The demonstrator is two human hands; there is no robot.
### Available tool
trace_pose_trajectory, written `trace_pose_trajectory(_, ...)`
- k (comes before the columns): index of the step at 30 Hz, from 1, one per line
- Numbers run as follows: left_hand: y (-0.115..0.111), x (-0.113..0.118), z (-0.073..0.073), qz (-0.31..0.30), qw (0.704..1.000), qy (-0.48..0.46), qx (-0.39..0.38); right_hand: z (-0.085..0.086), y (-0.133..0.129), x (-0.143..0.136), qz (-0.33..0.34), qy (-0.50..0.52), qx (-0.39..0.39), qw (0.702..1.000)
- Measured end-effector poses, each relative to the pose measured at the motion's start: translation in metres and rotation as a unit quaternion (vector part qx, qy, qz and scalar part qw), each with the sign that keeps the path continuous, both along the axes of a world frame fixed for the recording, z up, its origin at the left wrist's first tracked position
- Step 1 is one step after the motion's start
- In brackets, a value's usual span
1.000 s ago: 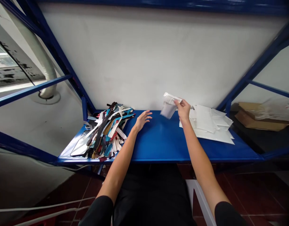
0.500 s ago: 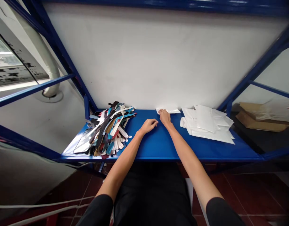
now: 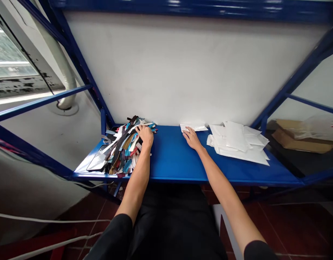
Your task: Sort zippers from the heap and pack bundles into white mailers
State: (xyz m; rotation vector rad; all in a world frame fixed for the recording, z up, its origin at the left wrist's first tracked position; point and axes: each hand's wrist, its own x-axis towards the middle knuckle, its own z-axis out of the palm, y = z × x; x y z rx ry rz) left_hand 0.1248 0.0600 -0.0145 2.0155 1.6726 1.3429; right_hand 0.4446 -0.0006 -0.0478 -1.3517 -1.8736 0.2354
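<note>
A heap of zipper-like fabric strips in many colours covers the left end of the blue table. My left hand reaches over the heap's right side, its fingers apart and resting at a white strip near the top. Farther right, my right hand has its fingers spread, the tips at the near edge of a flat white packet. The packet lies against the wall with faint marks on it. No object shows inside either hand.
White flat packages are piled on the table's right part. A blue metal frame surrounds the table, with a white wall behind. Beyond the right side sits an open cardboard box with clear plastic.
My left hand has moved left from mid-table onto the strip heap. My right hand has drawn back slightly and its fingers have spread, uncovering more of the white packet.
</note>
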Motion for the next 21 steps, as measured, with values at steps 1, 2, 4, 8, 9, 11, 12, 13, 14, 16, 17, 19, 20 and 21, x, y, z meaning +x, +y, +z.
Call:
trace_pose_trajectory(1,0.001,0.001,-0.002,0.015,1.0,0.002,0.003,0.002,-0.001,0.0,-0.002,0.015,0.002,1.0)
trace_pose_trajectory(2,0.001,0.003,-0.003,0.033,0.999,0.002,0.007,0.004,-0.002,0.0,-0.003,0.03,0.002,1.0)
trace_pose_trajectory(4,0.002,0.007,-0.006,0.059,0.998,0.0,0.014,0.009,-0.004,-0.002,-0.002,0.057,0.0,0.998)
trace_pose_trajectory(8,0.004,0.003,-0.006,0.063,0.998,-0.003,0.024,0.016,-0.008,-0.009,0.02,0.108,-0.016,0.994)
trace_pose_trajectory(9,0.004,0.002,-0.004,0.057,0.998,-0.005,0.026,0.018,-0.009,-0.011,0.026,0.123,-0.023,0.992)
trace_pose_trajectory(11,0.002,0.003,0.001,0.04,0.999,-0.01,0.035,0.02,-0.011,-0.016,0.035,0.155,-0.042,0.986)
trace_pose_trajectory(12,0.0,0.006,0.004,0.022,0.999,-0.019,0.042,0.021,-0.012,-0.019,0.039,0.174,-0.055,0.982)
trace_pose_trajectory(13,-0.003,0.013,0.007,-0.001,0.998,-0.029,0.051,0.021,-0.012,-0.023,0.044,0.193,-0.072,0.978)
trace_pose_trajectory(14,-0.007,0.021,0.01,-0.031,0.997,-0.039,0.059,0.022,-0.013,-0.027,0.049,0.213,-0.092,0.972)
trace_pose_trajectory(16,-0.02,0.045,0.013,-0.116,0.99,-0.041,0.063,0.021,-0.015,-0.037,0.059,0.252,-0.132,0.957)
trace_pose_trajectory(17,-0.027,0.059,0.014,-0.167,0.984,-0.032,0.056,0.02,-0.016,-0.042,0.062,0.271,-0.148,0.949)
trace_pose_trajectory(19,-0.041,0.086,0.011,-0.261,0.965,-0.005,0.031,0.017,-0.015,-0.051,0.055,0.31,-0.163,0.935)
trace_pose_trajectory(20,-0.046,0.097,0.009,-0.291,0.956,0.003,0.021,0.016,-0.014,-0.054,0.045,0.33,-0.162,0.929)
trace_pose_trajectory(21,-0.05,0.106,0.006,-0.305,0.952,0.004,0.014,0.015,-0.013,-0.056,0.032,0.35,-0.157,0.923)
